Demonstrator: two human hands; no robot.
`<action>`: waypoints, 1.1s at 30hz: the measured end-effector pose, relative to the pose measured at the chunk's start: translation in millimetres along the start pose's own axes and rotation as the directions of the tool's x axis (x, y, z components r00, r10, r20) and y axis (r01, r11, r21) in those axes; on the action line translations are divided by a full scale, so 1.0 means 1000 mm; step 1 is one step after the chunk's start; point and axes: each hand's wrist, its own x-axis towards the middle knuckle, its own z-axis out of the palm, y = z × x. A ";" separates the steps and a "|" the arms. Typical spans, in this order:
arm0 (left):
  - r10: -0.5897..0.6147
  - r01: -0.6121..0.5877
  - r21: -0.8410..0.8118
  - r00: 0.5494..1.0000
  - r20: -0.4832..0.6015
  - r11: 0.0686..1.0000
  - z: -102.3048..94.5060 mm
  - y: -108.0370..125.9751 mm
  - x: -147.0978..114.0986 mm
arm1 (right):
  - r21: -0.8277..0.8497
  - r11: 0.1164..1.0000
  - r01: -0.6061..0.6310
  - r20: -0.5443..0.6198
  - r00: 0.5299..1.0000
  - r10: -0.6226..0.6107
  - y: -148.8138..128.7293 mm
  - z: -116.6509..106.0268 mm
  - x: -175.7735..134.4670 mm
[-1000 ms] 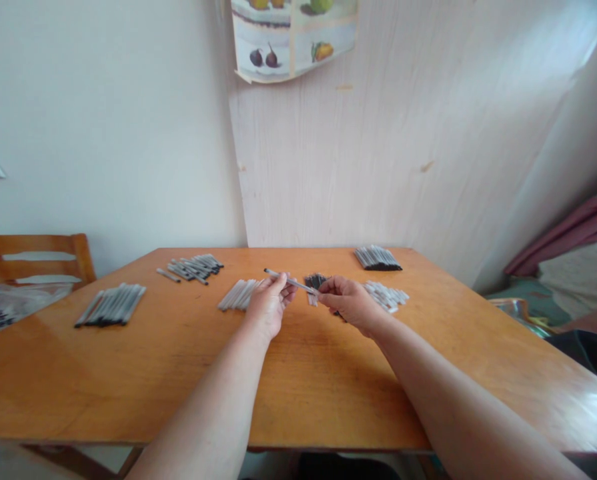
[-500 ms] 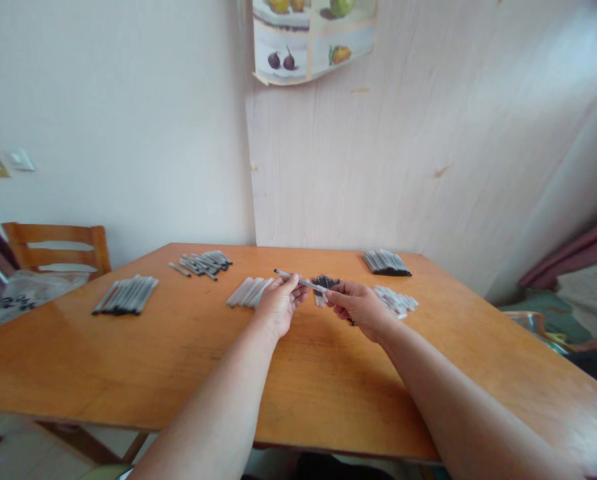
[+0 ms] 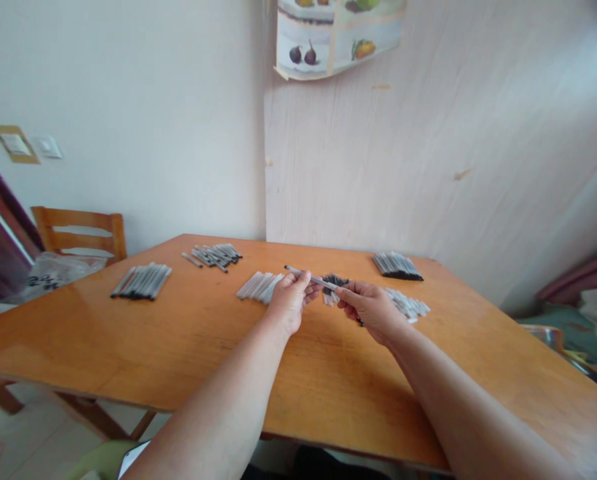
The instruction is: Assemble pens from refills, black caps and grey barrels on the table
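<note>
A pen (image 3: 324,283) is above the table (image 3: 188,353), its long axis going from far left to near right, dark end (image 3: 287,268) leftward. The left hand's (image 3: 291,300) fingers pinch its middle, the right hand's (image 3: 369,311) its right end.

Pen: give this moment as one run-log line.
left grip: holding pen | right grip: at pen's right end | table: pens in piles

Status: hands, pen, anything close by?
Left hand grips pen; right hand pinches its right end. Pen's dark end points left. Dark-tipped pile behind pen, white pile beside right hand.
</note>
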 end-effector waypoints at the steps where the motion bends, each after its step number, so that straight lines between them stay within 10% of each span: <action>1: -0.002 0.002 -0.003 1.000 0.002 1.000 0.000 0.000 0.000 | 0.001 1.000 0.000 -0.001 1.000 0.000 0.000 0.000 0.000; 33: -0.017 0.017 -0.039 1.000 0.011 0.999 0.001 0.000 -0.005 | -0.034 0.999 -0.001 0.012 1.000 0.001 -0.002 0.002 -0.001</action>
